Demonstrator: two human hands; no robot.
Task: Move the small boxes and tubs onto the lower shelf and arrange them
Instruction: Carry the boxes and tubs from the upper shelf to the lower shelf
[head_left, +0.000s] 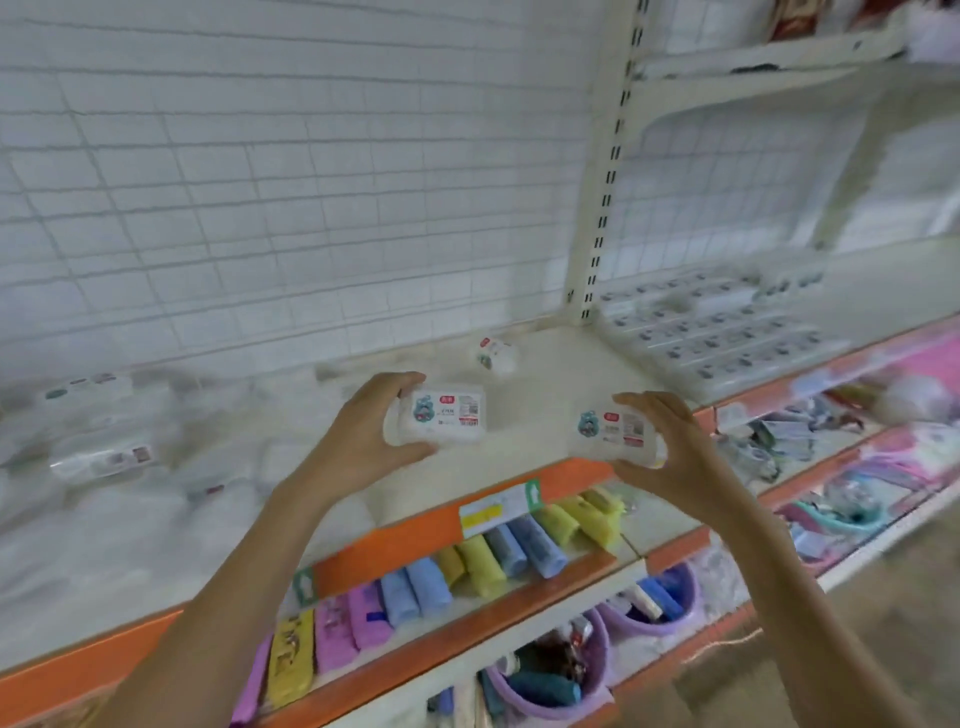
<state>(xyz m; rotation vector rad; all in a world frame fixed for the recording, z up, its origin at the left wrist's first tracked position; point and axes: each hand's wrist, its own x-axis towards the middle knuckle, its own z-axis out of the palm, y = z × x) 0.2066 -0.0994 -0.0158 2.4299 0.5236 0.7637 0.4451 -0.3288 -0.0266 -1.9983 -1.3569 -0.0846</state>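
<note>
Your left hand (363, 436) grips a small clear tub (439, 418) with a white label, thumb under its near edge and fingers (395, 382) curled over the far side, holding it just above the cream shelf (561, 364). Your right hand (670, 447) grips a second tub (615, 428) of the same kind, fingers over its top and thumb beneath, held near the shelf's orange front edge (415, 535). The two tubs are apart, side by side at about the same height. A third tub (497, 354) lies tilted on the shelf farther back, near the slotted upright post (605, 171). To the left on the same shelf are blurred clear packs (104, 457), too smeared to tell apart. To the right of the post, rows of small clear boxes (722, 332) lie flat on the neighbouring shelf. Below the orange edge, a lower shelf (631, 540) carries rolled cloths (498, 551) in blue, yellow and pink, and beneath that stand purple tubs (550, 670) holding mixed goods.
</note>
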